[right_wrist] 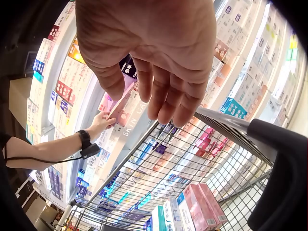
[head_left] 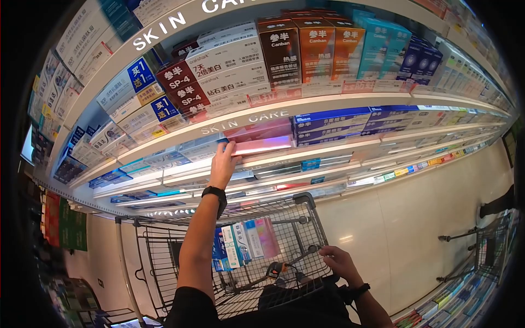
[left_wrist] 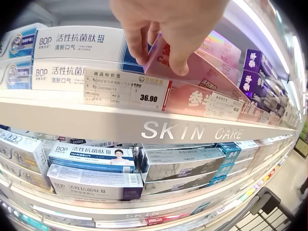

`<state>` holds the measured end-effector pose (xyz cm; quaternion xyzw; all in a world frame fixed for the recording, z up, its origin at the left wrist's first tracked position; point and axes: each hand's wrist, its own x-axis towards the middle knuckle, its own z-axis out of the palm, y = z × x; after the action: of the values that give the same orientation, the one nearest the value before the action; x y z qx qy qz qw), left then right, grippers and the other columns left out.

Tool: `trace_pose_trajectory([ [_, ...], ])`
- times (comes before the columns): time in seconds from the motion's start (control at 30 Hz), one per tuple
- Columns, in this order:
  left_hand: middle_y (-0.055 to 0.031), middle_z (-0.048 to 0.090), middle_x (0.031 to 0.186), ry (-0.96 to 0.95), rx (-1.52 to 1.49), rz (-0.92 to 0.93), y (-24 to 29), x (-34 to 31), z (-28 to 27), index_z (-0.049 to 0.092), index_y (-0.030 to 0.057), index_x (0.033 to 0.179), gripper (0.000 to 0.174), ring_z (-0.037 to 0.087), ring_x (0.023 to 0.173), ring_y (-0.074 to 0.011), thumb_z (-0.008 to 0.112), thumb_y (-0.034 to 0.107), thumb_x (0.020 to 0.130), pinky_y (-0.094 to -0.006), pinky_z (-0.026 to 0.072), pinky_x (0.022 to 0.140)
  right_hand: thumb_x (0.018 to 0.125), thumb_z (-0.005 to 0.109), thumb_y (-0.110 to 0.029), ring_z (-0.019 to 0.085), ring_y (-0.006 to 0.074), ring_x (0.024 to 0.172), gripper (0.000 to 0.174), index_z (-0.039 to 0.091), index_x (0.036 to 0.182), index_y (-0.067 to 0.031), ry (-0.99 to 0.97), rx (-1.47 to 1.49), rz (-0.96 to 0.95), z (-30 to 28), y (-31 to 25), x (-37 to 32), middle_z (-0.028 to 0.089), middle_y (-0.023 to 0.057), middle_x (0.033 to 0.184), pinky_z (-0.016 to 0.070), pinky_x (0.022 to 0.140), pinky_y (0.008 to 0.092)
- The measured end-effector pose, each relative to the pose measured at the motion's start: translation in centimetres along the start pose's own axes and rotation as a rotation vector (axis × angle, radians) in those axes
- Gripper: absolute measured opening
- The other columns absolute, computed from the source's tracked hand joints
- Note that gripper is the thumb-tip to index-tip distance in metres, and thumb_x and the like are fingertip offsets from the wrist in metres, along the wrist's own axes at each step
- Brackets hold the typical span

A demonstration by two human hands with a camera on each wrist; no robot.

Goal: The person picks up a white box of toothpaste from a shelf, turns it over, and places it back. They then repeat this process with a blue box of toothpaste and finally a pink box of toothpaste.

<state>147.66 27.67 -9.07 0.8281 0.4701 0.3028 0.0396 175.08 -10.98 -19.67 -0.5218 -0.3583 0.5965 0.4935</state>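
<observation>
My left hand reaches up to a shelf and holds a long pink toothpaste box by its left end. In the left wrist view, the thumb lies on the front of that box and the fingers reach behind it; the box sits tilted among matching pink boxes. My right hand is by the side of the wire shopping cart, holding nothing. Its fingers hang loosely bent in the right wrist view. Inside the cart stand several toothpaste boxes, with pink ones at the right end.
Price tags line the shelf edge below the left hand. White and blue boxes flank the pink stack on the left, purple-blue boxes on the right. Another cart stands on the tiled floor at right.
</observation>
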Motion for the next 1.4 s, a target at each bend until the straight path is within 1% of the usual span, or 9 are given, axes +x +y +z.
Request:
trace_pose_trajectory([
  [0.37,-0.0181,0.063,0.103,-0.142,-0.165,-0.008,-2.3,0.5,0.9,0.054,0.0030,0.116,0.043,0.062,0.090,-0.0358,0.073,0.008,0.078,-0.0413,0.0507,0.077,0.090,0.066,-0.013,0.061,0.0152,0.103,0.040,0.055,0.125,0.0026,-0.007,-0.001,0.003,-0.2,-0.3,0.4,0.065,0.0100,0.110,0.0514,0.087,0.0286],
  [0.57,-0.0182,0.065,0.105,-0.182,-0.252,-0.138,-2.5,0.7,0.9,0.054,0.0027,0.110,0.035,0.068,0.088,-0.0304,0.072,0.009,0.081,-0.0376,0.0524,0.075,0.090,0.066,-0.014,0.061,0.0158,0.104,0.040,0.055,0.125,0.0027,-0.028,-0.011,0.031,-0.4,-0.7,0.7,0.065,0.0101,0.110,0.0506,0.088,0.0293],
  [0.87,-0.0275,0.064,0.104,-0.045,-0.246,-0.215,-2.7,-0.8,2.7,0.048,0.0004,0.117,0.045,0.062,0.099,-0.0427,0.071,0.014,0.081,-0.0448,0.0504,0.081,0.089,0.064,-0.011,0.061,0.0158,0.103,0.039,0.054,0.123,0.0044,-0.046,-0.133,0.049,0.0,-2.1,1.5,0.065,0.0100,0.109,0.0501,0.088,0.0298],
  [0.9,-0.0261,0.066,0.095,-0.020,-0.213,-0.214,-2.5,-1.0,2.9,0.048,-0.0006,0.118,0.045,0.063,0.096,-0.0432,0.068,0.020,0.084,-0.0510,0.0450,0.089,0.089,0.065,-0.012,0.061,0.0161,0.103,0.040,0.054,0.124,0.0042,-0.055,-0.148,0.041,0.0,-2.1,1.5,0.065,0.0100,0.110,0.0499,0.089,0.0297],
  [1.0,-0.0219,0.067,0.093,-0.173,-0.034,-0.329,-1.4,-0.7,2.3,0.049,-0.0002,0.121,0.047,0.062,0.096,-0.0425,0.064,0.028,0.087,-0.0587,0.0352,0.098,0.088,0.064,-0.008,0.061,0.0159,0.102,0.039,0.054,0.123,0.0050,-0.056,-0.180,0.072,0.1,-2.5,1.7,0.065,0.0105,0.109,0.0508,0.088,0.0302],
  [1.03,-0.0191,0.068,0.085,-0.173,-0.040,-0.316,-1.8,-0.8,3.0,0.049,0.0005,0.122,0.048,0.062,0.091,-0.0430,0.060,0.033,0.089,-0.0655,0.0260,0.100,0.088,0.064,-0.007,0.061,0.0163,0.102,0.039,0.054,0.123,0.0052,-0.057,-0.202,0.067,0.0,-2.6,1.6,0.065,0.0106,0.109,0.0511,0.088,0.0304],
  [1.13,-0.0184,0.068,0.084,-0.204,-0.016,-0.346,-1.3,-0.7,2.8,0.049,0.0005,0.123,0.047,0.062,0.092,-0.0422,0.059,0.033,0.089,-0.0652,0.0261,0.100,0.087,0.063,-0.005,0.062,0.0171,0.102,0.036,0.056,0.121,0.0051,-0.044,-0.237,0.050,0.3,-2.9,1.6,0.066,0.0108,0.108,0.0513,0.088,0.0308],
  [1.17,-0.0201,0.068,0.084,-0.165,-0.034,-0.337,-0.9,-0.8,2.7,0.050,-0.0002,0.115,0.038,0.062,0.090,-0.0422,0.059,0.027,0.089,-0.0633,0.0208,0.103,0.087,0.063,-0.004,0.063,0.0172,0.101,0.034,0.057,0.119,0.0047,-0.034,-0.228,0.043,0.4,-2.8,1.6,0.067,0.0108,0.107,0.0509,0.088,0.0307],
  [1.4,-0.0202,0.068,0.086,-0.168,-0.075,-0.343,-1.0,-0.8,2.7,0.049,0.0000,0.116,0.040,0.062,0.094,-0.0408,0.058,0.028,0.089,-0.0646,0.0184,0.105,0.087,0.063,-0.006,0.063,0.0181,0.101,0.034,0.057,0.119,0.0042,-0.039,-0.266,0.009,0.3,-2.3,1.5,0.067,0.0121,0.108,0.0511,0.086,0.0304],
])
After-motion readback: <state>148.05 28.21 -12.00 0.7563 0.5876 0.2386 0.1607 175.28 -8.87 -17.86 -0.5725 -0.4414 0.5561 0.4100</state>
